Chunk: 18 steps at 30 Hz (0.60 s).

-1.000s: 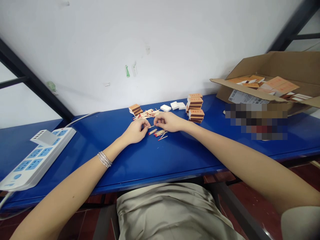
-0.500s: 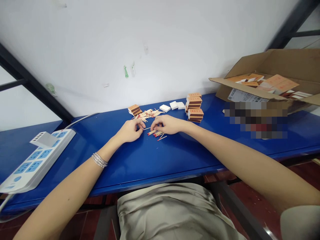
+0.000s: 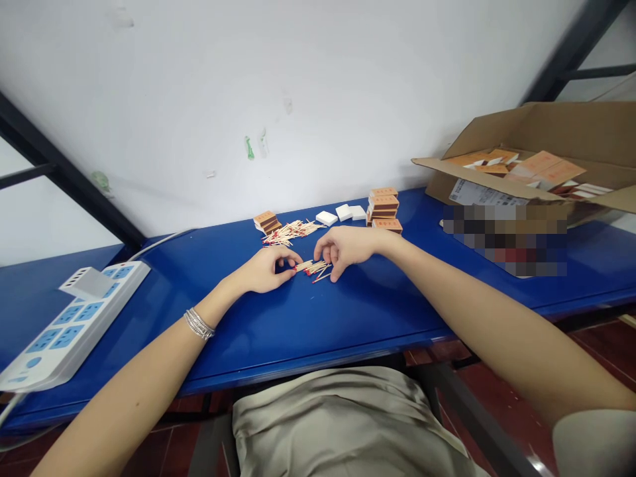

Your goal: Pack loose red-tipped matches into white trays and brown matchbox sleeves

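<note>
A small bunch of red-headed wooden matches [image 3: 316, 267] lies on the blue table between my hands. My left hand [image 3: 271, 268], with a silver bracelet at the wrist, has thumb and forefinger closed at the head ends of the leftmost matches. My right hand [image 3: 350, 248] is at the other end of the bunch, thumb apart from the curled fingers, nothing seen in its grip. Just behind is a larger loose pile of matches [image 3: 291, 232], beside a few stacked matchboxes [image 3: 267, 222].
White matchbox trays [image 3: 326, 218] lie near the wall, left of a stack of matchboxes [image 3: 383, 205]. An open cardboard box [image 3: 541, 132] full of matchboxes stands at the right, with a blurred patch before it. On the left lies a white power strip [image 3: 74, 324] with a plugged-in adapter [image 3: 87, 283].
The single match between my fingertips is no longer seen there. My left hand has moved right to the bunch's heads; my right hand has shifted right and its fingers have parted.
</note>
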Each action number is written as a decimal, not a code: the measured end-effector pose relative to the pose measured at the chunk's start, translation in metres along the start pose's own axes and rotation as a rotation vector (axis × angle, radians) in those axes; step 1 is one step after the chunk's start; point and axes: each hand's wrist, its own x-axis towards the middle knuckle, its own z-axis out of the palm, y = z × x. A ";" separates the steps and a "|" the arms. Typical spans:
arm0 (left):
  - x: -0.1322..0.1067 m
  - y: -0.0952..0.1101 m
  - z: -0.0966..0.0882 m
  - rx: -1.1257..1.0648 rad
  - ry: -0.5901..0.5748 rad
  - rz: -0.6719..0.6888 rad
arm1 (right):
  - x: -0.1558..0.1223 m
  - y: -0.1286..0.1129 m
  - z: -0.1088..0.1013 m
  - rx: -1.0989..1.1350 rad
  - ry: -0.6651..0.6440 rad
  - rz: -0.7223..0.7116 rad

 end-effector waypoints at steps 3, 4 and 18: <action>0.000 -0.003 0.001 -0.014 -0.018 0.008 | 0.003 -0.006 0.007 0.067 -0.011 -0.001; 0.000 -0.004 0.001 -0.016 -0.021 0.008 | 0.004 -0.007 0.009 0.088 -0.005 -0.007; 0.003 -0.005 0.001 -0.002 0.045 -0.092 | 0.021 0.020 0.011 -0.133 0.522 0.042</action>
